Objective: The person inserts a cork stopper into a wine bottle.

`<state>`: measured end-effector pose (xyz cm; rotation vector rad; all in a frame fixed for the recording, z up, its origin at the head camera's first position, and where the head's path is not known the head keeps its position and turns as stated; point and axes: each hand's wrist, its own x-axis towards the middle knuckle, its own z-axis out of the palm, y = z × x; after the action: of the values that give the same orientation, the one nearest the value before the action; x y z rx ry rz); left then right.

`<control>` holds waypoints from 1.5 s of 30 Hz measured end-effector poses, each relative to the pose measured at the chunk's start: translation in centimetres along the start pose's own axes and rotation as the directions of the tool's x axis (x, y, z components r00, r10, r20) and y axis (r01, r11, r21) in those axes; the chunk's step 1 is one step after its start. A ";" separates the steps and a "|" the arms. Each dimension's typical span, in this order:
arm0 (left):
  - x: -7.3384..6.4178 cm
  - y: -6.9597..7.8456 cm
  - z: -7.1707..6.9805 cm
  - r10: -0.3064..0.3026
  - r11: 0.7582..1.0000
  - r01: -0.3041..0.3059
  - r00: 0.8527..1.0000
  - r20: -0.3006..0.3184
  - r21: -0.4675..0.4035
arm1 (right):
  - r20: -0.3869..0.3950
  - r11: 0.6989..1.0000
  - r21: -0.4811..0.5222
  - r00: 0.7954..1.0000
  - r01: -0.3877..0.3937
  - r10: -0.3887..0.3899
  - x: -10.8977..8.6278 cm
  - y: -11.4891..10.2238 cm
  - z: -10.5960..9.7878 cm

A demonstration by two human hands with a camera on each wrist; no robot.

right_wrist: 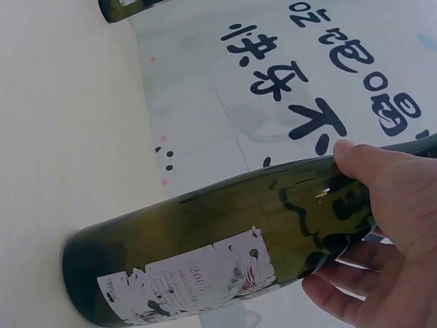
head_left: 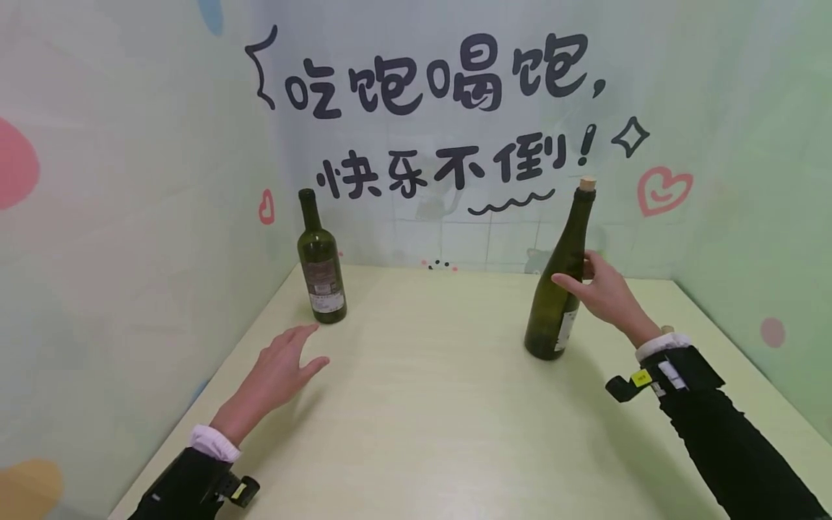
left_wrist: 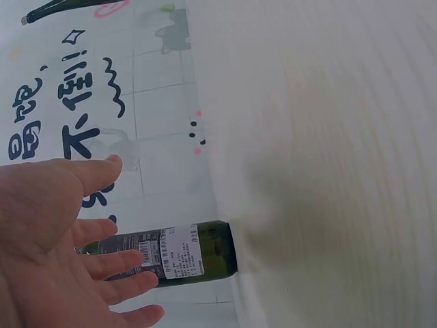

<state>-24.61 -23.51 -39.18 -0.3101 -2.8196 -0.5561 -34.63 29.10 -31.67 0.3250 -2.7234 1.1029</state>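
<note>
Pale tabletop (head_left: 442, 419) beneath; right hand (head_left: 606, 292) holds corked bottle (head_left: 551, 307), apparently upright

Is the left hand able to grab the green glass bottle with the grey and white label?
Probably yes: the bare left hand is open and holds nothing, it is near that green glass bottle, and nothing seems to stand between them.

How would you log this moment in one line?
right hand: holds corked bottle | left hand: near other bottle, not gripping it | other bottle: upright on table
</note>
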 end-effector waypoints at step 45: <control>-1.3 -1.4 -0.6 -0.050 0.998 0.050 0.999 0.009 -0.041 | -0.320 0.954 0.036 0.901 -0.297 0.292 4.7 4.3 -1.5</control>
<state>-23.64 -25.19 -39.46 -0.2506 -2.8333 -0.6260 -40.13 32.51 -32.31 -0.2618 -2.5328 1.0927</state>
